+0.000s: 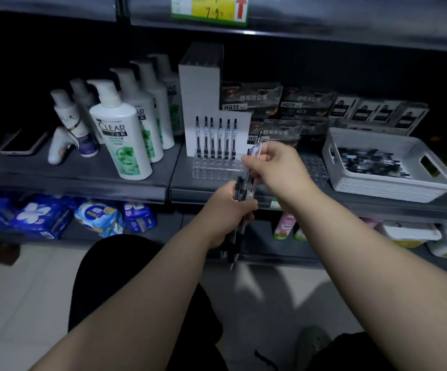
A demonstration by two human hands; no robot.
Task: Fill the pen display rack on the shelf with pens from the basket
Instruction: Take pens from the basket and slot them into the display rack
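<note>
- As we face the shelf (83, 180), our left hand (227, 207) sits in front of its edge, fingers curled tight round a bundle of pens (241, 190); the pens stick out above and below the fist.
- Our right hand (273, 167) is just above and to the right of the left one; thumb and fingertips pinch a single pen (254, 148), tilted, upper end toward the back of the shelf; its lower end reaches the top of the bundle, and we cannot tell whether they touch.
- A clear rack (217, 170) stands on the shelf just behind the right hand, before a white card (243, 121); six pens (216, 137) stand upright in its back row.
- A white basket (377, 188) rests on the shelf to the right of the rack; loose pens (366, 162) lie inside it.
- Shampoo bottles (120, 135) stand left of the rack; dark packets (251, 96) are stacked behind rack and basket; a phone (21, 144) lies flat at far left.
</note>
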